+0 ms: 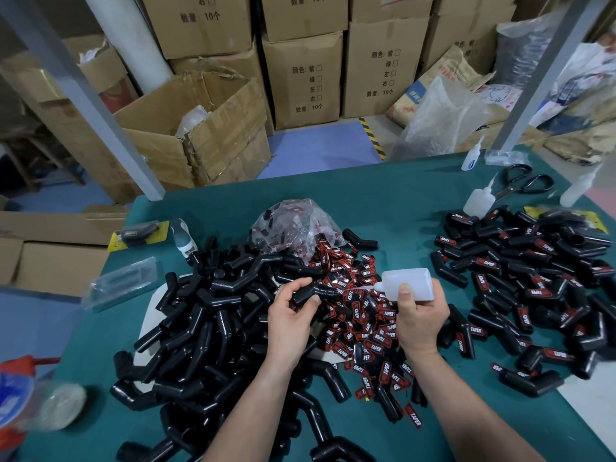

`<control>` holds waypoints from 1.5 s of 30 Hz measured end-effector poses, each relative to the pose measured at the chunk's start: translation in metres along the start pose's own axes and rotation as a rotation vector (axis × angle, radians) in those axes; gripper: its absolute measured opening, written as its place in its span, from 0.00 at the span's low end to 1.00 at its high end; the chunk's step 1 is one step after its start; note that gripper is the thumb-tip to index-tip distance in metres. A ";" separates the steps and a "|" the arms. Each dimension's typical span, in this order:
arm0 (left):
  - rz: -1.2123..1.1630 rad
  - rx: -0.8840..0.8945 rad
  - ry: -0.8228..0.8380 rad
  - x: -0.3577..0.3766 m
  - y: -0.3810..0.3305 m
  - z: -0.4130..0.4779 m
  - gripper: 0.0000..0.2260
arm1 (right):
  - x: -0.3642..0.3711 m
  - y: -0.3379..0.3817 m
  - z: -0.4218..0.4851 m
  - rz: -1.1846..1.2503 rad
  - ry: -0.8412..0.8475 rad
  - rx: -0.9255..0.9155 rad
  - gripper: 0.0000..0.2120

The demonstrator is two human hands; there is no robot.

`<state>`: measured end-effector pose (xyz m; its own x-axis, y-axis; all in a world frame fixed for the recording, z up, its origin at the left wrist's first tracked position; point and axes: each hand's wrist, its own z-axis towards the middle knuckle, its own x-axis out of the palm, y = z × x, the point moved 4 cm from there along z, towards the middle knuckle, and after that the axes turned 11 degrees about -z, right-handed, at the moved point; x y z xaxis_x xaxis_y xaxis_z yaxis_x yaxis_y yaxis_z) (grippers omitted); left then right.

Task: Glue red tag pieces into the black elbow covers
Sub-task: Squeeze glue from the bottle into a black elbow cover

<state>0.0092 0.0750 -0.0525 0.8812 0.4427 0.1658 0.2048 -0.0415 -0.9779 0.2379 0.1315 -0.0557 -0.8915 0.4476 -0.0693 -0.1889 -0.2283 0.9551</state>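
- The left hand (290,311) pinches one black elbow cover (310,292) between thumb and fingers, raised over the heap of red tag pieces (363,315)
- The cover's long axis runs roughly left to right, with its free end turned toward the other hand
- The right hand (421,315) is wrapped round a white glue bottle (408,283) laid on its side, just right of the cover, nozzle pointing left along the same line
- The nozzle tip appears to reach the cover's surface, though it is too fine to be sure of contact
- The hands are near each other but apart
- Judged next: glue goes on, then the right hand, the nearer one, must pick a tag from directly below
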 end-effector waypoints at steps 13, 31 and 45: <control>-0.017 0.002 -0.010 0.002 -0.001 0.000 0.16 | 0.001 0.001 -0.002 -0.012 0.013 -0.019 0.15; -0.009 -0.034 -0.004 0.000 0.001 -0.001 0.16 | 0.000 0.001 -0.002 -0.047 0.010 -0.053 0.08; -0.024 -0.036 -0.011 0.001 0.000 -0.001 0.15 | 0.000 0.004 -0.003 -0.041 0.012 -0.047 0.14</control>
<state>0.0105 0.0742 -0.0524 0.8712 0.4536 0.1877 0.2415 -0.0630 -0.9684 0.2358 0.1286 -0.0530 -0.8876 0.4467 -0.1122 -0.2444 -0.2502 0.9368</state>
